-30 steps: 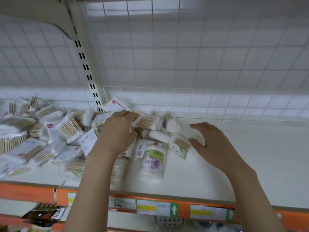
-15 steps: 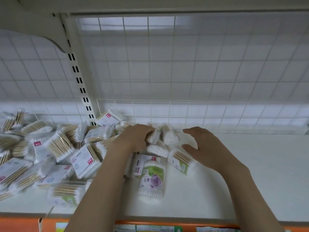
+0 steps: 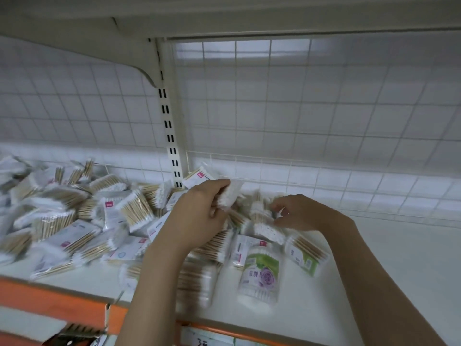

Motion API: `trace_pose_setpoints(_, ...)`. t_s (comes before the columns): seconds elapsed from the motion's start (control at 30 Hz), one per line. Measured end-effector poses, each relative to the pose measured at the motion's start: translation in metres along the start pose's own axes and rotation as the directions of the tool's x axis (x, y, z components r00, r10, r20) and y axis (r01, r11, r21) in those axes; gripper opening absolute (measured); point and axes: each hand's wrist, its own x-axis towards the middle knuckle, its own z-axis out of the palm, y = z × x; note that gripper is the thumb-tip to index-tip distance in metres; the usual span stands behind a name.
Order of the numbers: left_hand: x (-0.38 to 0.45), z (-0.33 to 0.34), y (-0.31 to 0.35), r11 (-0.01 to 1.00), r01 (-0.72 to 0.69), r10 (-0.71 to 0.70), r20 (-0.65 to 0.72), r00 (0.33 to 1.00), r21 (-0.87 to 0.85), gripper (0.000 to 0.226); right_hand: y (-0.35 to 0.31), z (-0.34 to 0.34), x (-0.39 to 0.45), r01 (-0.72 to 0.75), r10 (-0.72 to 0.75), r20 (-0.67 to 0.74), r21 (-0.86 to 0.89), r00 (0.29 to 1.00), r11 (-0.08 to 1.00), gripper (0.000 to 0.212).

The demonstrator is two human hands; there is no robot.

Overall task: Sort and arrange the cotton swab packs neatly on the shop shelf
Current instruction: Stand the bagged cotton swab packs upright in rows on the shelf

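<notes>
Left hand (image 3: 199, 216) now raised w/ crinkly swab pack (image 3: 228, 194), right hand (image 3: 303, 212) closer.

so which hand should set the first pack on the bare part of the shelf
Probably the right hand: it pinches a pack and is next to the bare shelf on the right. The left hand grips another pack over the pile.
</notes>
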Motion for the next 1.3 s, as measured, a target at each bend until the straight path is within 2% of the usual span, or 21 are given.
trace_pose_setpoints(0.17, -0.018, -0.005, -0.001, 0.996, 0.085, -0.086, -0.053, 0.995, -0.016, 0.058, -0.009, -0.003, 0.023, -0.006, 0.027, 0.225, -0.091, 0.974, 0.996, 0.036)
trace_pose_setpoints(0.27, -0.025, -0.005, -0.002, 0.994, 0.111, -0.11, -0.061, 0.992, 0.015, 0.056, -0.015, -0.008, 0.029, -0.056, 0.076, 0.334, -0.07, 0.94, 0.996, 0.074)
trace_pose_setpoints(0.3, -0.027, -0.004, -0.003, 0.992, 0.123, -0.121, -0.065, 0.991, 0.026, 0.055, -0.016, -0.007, 0.031, -0.059, 0.081, 0.342, -0.074, 0.936, 0.995, 0.08)
trace_pose_setpoints(0.33, -0.028, -0.004, -0.003, 0.99, 0.137, -0.134, -0.069, 0.989, 0.031, 0.055, -0.016, -0.005, 0.031, -0.051, 0.081, 0.339, -0.098, 0.937, 0.994, 0.079)
trace_pose_setpoints(0.4, -0.031, -0.002, -0.004, 0.987, 0.16, -0.158, -0.084, 0.984, 0.02, 0.056, -0.016, 0.001, 0.032, 0.002, 0.041, 0.315, -0.134, 0.948, 0.991, 0.05)
trace_pose_setpoints(0.43, -0.031, -0.001, -0.004, 0.986, 0.167, -0.165, -0.095, 0.982, 0.009, 0.055, -0.017, 0.005, 0.032, 0.025, 0.016, 0.29, -0.136, 0.957, 0.99, 0.037)
trace_pose_setpoints(0.57, -0.03, 0.005, -0.004, 0.986, 0.165, -0.167, -0.149, 0.975, -0.024, 0.052, -0.021, 0.019, 0.029, 0.042, -0.03, 0.142, -0.086, 0.989, 0.995, 0.018)
trace_pose_setpoints(0.63, -0.029, 0.009, -0.005, 0.982, 0.158, -0.171, -0.143, 0.975, -0.1, 0.049, -0.021, 0.023, 0.028, 0.005, -0.004, 0.011, -0.082, 1.0, 0.997, 0.037)
trace_pose_setpoints(0.67, -0.028, 0.01, -0.005, 0.978, 0.152, -0.171, -0.13, 0.977, -0.146, 0.048, -0.021, 0.024, 0.025, -0.011, 0.008, -0.064, -0.052, 0.998, 0.999, 0.039)
trace_pose_setpoints(0.77, -0.024, 0.015, -0.005, 0.962, 0.125, -0.153, -0.102, 0.983, -0.242, 0.052, -0.023, 0.024, 0.016, 0.031, -0.015, -0.283, 0.052, 0.959, 0.998, 0.021)
trace_pose_setpoints(0.9, -0.02, 0.02, -0.003, 0.975, 0.052, -0.076, -0.106, 0.991, -0.215, 0.068, -0.03, 0.022, -0.005, 0.093, 0.02, -0.468, 0.217, 0.884, 0.972, 0.02)
trace_pose_setpoints(1.03, -0.014, 0.022, 0.005, 0.984, -0.004, -0.009, -0.068, 0.998, -0.178, 0.07, -0.031, 0.02, -0.036, 0.176, 0.041, -0.534, 0.349, 0.845, 0.92, 0.019)
trace_pose_setpoints(1.2, -0.007, 0.029, 0.029, 0.993, -0.025, 0.016, -0.078, 0.997, -0.111, 0.069, -0.02, 0.02, -0.07, 0.185, 0.103, -0.595, 0.403, 0.797, 0.896, 0.037)
trace_pose_setpoints(1.3, -0.003, 0.039, 0.047, 0.996, -0.034, 0.028, -0.067, 0.997, -0.085, 0.076, -0.009, 0.019, -0.089, 0.161, 0.148, -0.624, 0.411, 0.767, 0.897, 0.054)
